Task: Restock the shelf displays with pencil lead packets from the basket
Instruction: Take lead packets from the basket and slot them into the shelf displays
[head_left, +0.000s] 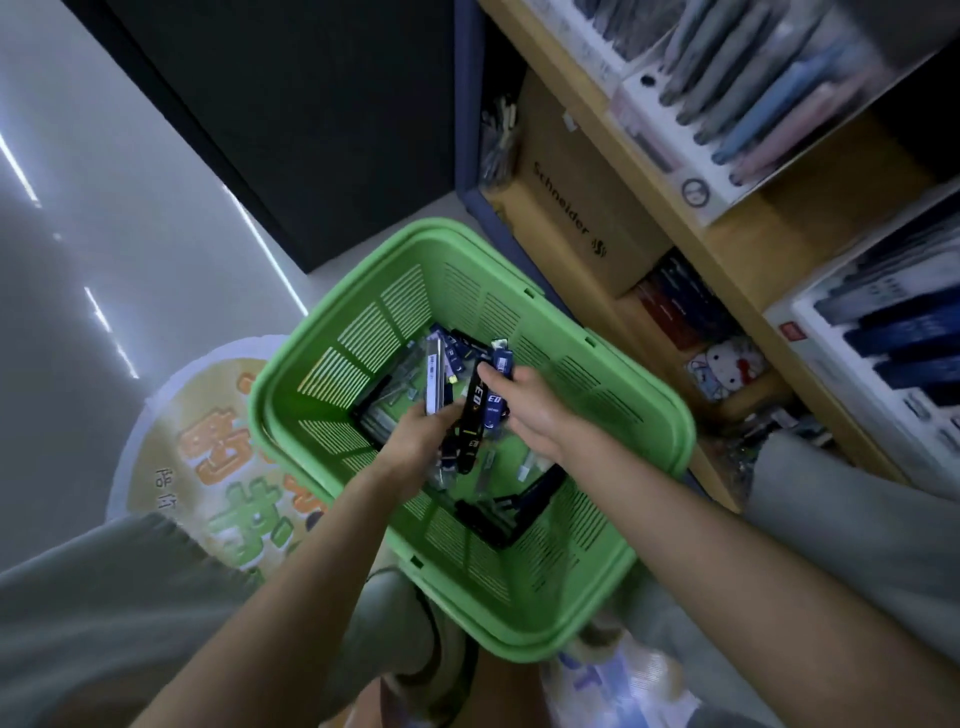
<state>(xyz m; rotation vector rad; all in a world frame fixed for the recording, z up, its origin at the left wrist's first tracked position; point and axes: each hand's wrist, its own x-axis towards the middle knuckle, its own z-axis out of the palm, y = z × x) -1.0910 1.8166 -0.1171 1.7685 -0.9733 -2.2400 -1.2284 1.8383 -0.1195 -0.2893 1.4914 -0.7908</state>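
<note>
Hands down in the green basket (519, 640), we judge ourselves early on: the grip of our left hand (415, 441) pinches a pale packet (434, 382), our right hand (530, 410) curls round dark pencil lead packets (474, 410), loose packets (395, 397) lie below, and the shelf (727, 260) waits alongside.

Pen trays (769, 98), upper right: blurred, cut off by edge. Packets (475, 415), centre: small print unreadable.

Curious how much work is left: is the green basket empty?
No, packets lie on the floor of the basket, and the left hand and right hand each hold more.
</note>
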